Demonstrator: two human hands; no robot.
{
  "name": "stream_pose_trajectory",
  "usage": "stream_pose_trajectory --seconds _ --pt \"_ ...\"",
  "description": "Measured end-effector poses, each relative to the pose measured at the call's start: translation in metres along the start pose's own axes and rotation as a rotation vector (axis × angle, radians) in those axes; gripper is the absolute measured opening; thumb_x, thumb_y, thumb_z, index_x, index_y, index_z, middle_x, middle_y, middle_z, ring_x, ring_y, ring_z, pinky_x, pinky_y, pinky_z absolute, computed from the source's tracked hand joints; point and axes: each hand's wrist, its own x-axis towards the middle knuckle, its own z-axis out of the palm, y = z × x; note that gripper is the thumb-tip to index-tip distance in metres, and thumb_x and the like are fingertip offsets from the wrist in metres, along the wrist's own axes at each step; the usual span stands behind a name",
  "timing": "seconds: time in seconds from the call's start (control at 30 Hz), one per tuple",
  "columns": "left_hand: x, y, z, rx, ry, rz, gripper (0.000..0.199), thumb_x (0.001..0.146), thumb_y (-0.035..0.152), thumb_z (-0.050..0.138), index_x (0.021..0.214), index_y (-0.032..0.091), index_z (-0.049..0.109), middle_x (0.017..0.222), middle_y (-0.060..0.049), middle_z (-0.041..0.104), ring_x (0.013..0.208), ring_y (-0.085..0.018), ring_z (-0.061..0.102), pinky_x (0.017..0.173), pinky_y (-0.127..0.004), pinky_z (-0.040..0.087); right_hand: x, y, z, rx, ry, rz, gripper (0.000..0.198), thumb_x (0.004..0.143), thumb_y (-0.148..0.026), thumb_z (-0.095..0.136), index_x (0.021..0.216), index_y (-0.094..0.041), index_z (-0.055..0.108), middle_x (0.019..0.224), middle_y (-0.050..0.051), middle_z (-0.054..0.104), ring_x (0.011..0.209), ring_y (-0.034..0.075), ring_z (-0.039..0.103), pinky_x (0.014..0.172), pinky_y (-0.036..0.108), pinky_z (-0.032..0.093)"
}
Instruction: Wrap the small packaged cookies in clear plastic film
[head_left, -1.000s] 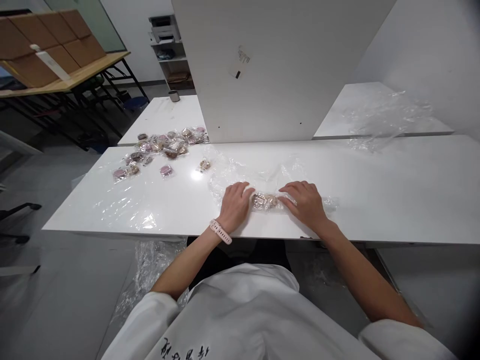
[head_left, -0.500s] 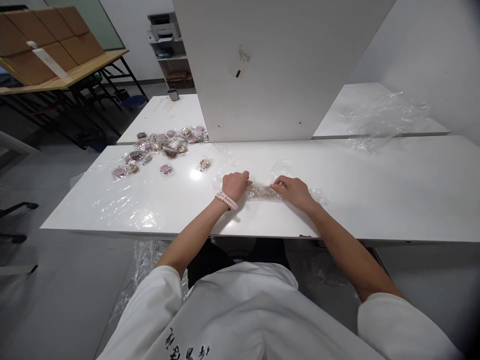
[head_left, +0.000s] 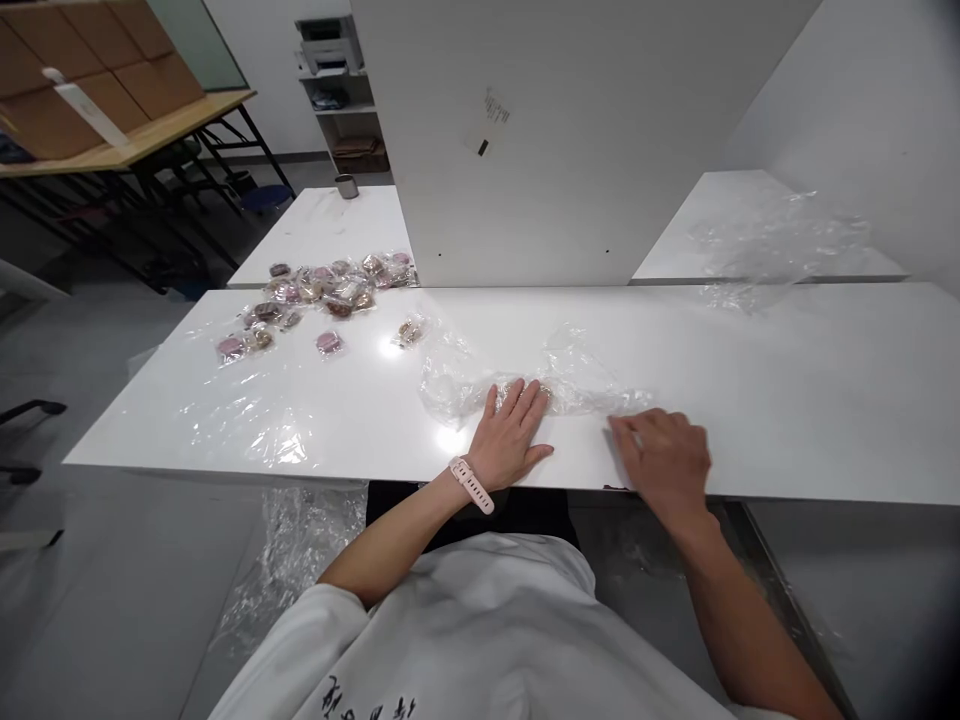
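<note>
A crumpled piece of clear plastic film (head_left: 577, 355) lies across the white table, with a small brownish bundle rolled inside it. My left hand (head_left: 506, 440), a pink band on its wrist, rests with its fingers stretched out over the bundle and covers part of it. To the right, close to the table's front edge, is my right hand (head_left: 667, 460), slightly blurred. Its fingers are curled in just below the film's right end, and what they hold, if anything, is hidden. A small wrapped item (head_left: 409, 331) sits left of the film.
Several small wrapped pink and brown pieces (head_left: 330, 290) are spread over the table's left side. More clear film (head_left: 780, 240) lies at the back right, and some (head_left: 292, 550) hangs below the front edge. A tall white panel (head_left: 555, 150) stands behind the table (head_left: 810, 400).
Both hands have come nearer the front edge. My left hand has gone from gripping the film to lying flat on the bundle; my right hand has left the bundle and moved rightward.
</note>
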Motion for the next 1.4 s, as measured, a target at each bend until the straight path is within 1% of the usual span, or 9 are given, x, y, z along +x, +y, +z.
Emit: stream_pose_trajectory --seconds 0.2,0.4,0.6,0.77,0.9,1.07,1.2,1.33,1.4 --pt "0.004 -0.002 -0.004 -0.043 0.006 0.0 0.076 0.1 0.053 0.047 0.159 0.01 0.028 0.167 -0.017 0.025 0.157 -0.035 0.017 0.125 -0.063 0.016 0.016 -0.022 0.029 0.446 -0.236 -0.113 0.051 0.102 -0.047 0.041 0.144 -0.021 0.054 0.144 0.015 0.057 0.132 0.034 0.051 0.107 0.056 0.044" --pt "-0.007 0.005 -0.014 -0.293 0.047 -0.049 0.043 0.099 0.038 0.053 0.137 0.017 0.055 0.142 -0.015 0.061 0.142 -0.032 0.047 0.124 -0.061 0.023 0.049 -0.067 0.037 1.012 -0.388 -0.373 0.04 0.106 -0.042 0.038 0.134 -0.033 0.065 0.136 0.004 0.066 0.132 0.023 0.056 0.114 0.048 0.045" --pt "-0.07 0.016 -0.01 -0.91 0.505 -0.605 0.044 0.099 0.035 0.052 0.142 0.027 0.045 0.15 -0.013 0.05 0.14 -0.025 0.051 0.114 -0.046 0.049 0.046 -0.074 0.039 1.003 -0.278 -0.32 0.025 0.1 -0.04 0.056 0.103 -0.03 0.078 0.112 0.007 0.074 0.108 0.024 0.067 0.093 0.046 0.058" --pt "-0.06 -0.026 -0.026 -1.435 0.523 -0.899 0.048 0.102 0.034 0.049 0.148 0.025 0.037 0.157 -0.016 0.045 0.136 -0.024 0.056 0.111 -0.039 0.052 0.045 -0.077 0.04 0.919 -0.243 -0.306 0.021 0.098 -0.036 0.058 0.096 -0.03 0.078 0.104 0.005 0.076 0.104 0.025 0.067 0.095 0.049 0.053" --pt "-0.015 -0.035 -0.035 -1.353 0.397 -0.619 0.046 0.102 0.024 0.046 0.147 0.022 0.042 0.149 -0.014 0.055 0.136 -0.023 0.056 0.113 -0.044 0.049 0.042 -0.077 0.043 0.752 -0.222 -0.313 0.02 0.097 -0.032 0.059 0.093 -0.03 0.079 0.098 0.004 0.078 0.103 0.027 0.064 0.097 0.054 0.046" --pt "0.002 -0.016 -0.022 -0.687 0.132 -0.055 0.058 0.094 0.016 0.056 0.15 0.024 0.041 0.154 -0.01 0.051 0.15 -0.025 0.039 0.127 -0.055 0.023 0.042 -0.064 0.047 0.937 -0.331 -0.135 0.018 0.091 -0.036 0.064 0.089 -0.027 0.079 0.093 0.005 0.075 0.097 0.025 0.067 0.083 0.043 0.055" --pt "0.003 -0.023 -0.008 -0.426 0.131 0.009 0.052 0.095 0.009 0.05 0.146 0.022 0.044 0.155 -0.01 0.05 0.146 -0.02 0.044 0.123 -0.049 0.031 0.04 -0.059 0.037 1.087 -0.409 -0.06 0.018 0.091 -0.04 0.064 0.093 -0.027 0.076 0.1 0.005 0.073 0.1 0.024 0.069 0.088 0.04 0.057" --pt "0.02 -0.041 -0.011 -0.43 0.082 0.013 0.033 0.096 0.013 0.052 0.126 0.021 0.06 0.134 -0.009 0.067 0.126 -0.022 0.061 0.107 -0.044 0.047 0.031 -0.063 0.023 0.845 -0.061 -0.1 0.017 0.094 -0.036 0.061 0.103 -0.027 0.072 0.109 0.009 0.072 0.113 0.028 0.065 0.1 0.049 0.052" --pt "0.031 -0.05 -0.019 -0.485 0.022 -0.001 0.023 0.095 0.018 0.056 0.116 0.021 0.065 0.118 -0.008 0.073 0.113 -0.024 0.065 0.098 -0.042 0.05 0.028 -0.064 0.021 0.692 -0.025 -0.239 0.029 0.093 -0.037 0.063 0.12 -0.027 0.067 0.123 0.012 0.068 0.125 0.031 0.059 0.106 0.053 0.048"
